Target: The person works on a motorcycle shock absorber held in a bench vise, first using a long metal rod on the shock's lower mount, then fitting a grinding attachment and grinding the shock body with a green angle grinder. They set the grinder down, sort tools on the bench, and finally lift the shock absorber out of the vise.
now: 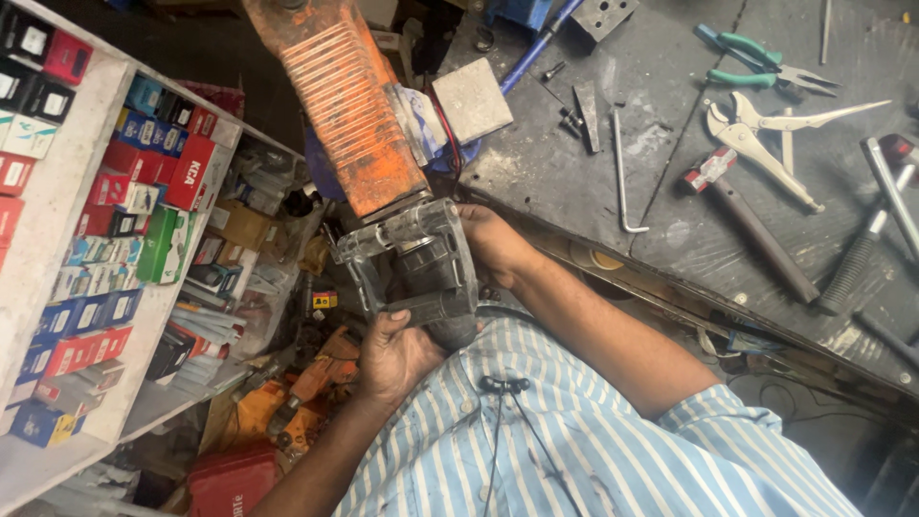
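Note:
I hold a big orange power tool with a ribbed body, pointing away from me toward the workbench. Its lower end is a grey metal housing with a dark round part inside. My left hand grips the underside of that housing from below. My right hand clasps the housing's right side, fingers wrapped behind it. A small grey metal block sits beside the orange body, with red and black wires next to it.
The dark workbench on the right carries green-handled pliers, locking pliers, a hammer, a bent rod and bolts. White shelves with several small coloured boxes stand left. Orange tools lie below.

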`<state>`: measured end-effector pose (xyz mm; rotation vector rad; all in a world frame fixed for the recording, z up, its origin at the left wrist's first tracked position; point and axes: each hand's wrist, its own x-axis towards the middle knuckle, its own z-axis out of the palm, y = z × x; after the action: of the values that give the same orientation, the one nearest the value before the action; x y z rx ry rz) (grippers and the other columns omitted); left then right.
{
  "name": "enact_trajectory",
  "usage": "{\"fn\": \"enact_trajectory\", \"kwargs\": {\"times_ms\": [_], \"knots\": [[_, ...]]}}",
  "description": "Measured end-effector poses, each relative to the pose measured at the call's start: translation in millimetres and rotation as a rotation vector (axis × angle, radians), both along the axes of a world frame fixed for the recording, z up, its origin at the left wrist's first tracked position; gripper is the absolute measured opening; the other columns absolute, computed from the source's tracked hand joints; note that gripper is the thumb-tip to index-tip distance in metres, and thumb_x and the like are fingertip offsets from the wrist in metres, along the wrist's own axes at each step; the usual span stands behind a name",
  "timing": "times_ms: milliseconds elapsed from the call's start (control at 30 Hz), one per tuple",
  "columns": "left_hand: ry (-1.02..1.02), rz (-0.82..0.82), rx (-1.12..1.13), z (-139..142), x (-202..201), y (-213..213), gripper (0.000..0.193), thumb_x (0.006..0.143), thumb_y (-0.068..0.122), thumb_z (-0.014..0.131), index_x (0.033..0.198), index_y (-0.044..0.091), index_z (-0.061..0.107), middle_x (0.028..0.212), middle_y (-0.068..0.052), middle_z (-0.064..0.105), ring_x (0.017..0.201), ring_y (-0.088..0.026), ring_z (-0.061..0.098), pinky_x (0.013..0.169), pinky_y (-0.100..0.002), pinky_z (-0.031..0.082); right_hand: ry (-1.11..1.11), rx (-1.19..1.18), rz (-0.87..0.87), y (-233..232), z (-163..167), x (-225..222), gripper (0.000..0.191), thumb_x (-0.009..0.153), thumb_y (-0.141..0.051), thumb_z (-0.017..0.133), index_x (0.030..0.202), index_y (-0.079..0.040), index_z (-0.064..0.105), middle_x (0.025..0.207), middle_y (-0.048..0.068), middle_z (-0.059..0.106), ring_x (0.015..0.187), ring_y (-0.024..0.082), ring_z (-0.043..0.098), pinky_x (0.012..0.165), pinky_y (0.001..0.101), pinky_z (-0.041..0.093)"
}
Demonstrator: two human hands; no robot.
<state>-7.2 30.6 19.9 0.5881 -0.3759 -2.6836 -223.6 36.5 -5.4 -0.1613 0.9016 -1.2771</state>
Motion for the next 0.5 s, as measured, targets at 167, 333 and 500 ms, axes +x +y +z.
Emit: {"fn": "enact_trajectory", "kwargs": {"times_ms": [167, 333, 500], "knots": [[-0.033, 0.013, -0.030, 0.4, -1.0, 0.5, 0.084, 0.085, 0.033, 0.066, 0.149, -0.008, 0.031, 0.135, -0.030, 0.054, 0.129, -0.043, 0.056, 0.113, -0.067, 0.043, 0.033, 0.017, 0.027, 0.4, 0.9, -0.1, 0.026, 0.103, -0.015, 0.057, 0.120, 0.003, 0.066, 0.107, 0.015, 0.074, 0.089, 0.018, 0.075, 0.078, 0.0329, 0.064], [-0.022, 0.015, -0.019, 2.6, -0.8, 0.4, 0.085, 0.085, 0.034, 0.066, 0.149, -0.009, 0.031, 0.138, -0.030, 0.054, 0.130, -0.042, 0.057, 0.113, -0.066, 0.043, 0.001, -0.025, 0.024, 0.4, 0.9, 0.7, 0.024, 0.103, -0.010, 0.059, 0.122, 0.003, 0.066, 0.109, 0.016, 0.073, 0.091, 0.019, 0.074, 0.080, 0.0336, 0.063], [-0.010, 0.028, 0.002, 2.8, -1.1, 1.1, 0.084, 0.087, 0.034, 0.066, 0.150, -0.009, 0.031, 0.136, -0.029, 0.054, 0.130, -0.041, 0.056, 0.114, -0.067, 0.042, 0.012, 0.051, 0.013, 1.1, -1.3, 0.6, 0.027, 0.102, -0.013, 0.057, 0.119, 0.004, 0.068, 0.105, 0.015, 0.076, 0.088, 0.018, 0.075, 0.076, 0.0328, 0.063]]}}
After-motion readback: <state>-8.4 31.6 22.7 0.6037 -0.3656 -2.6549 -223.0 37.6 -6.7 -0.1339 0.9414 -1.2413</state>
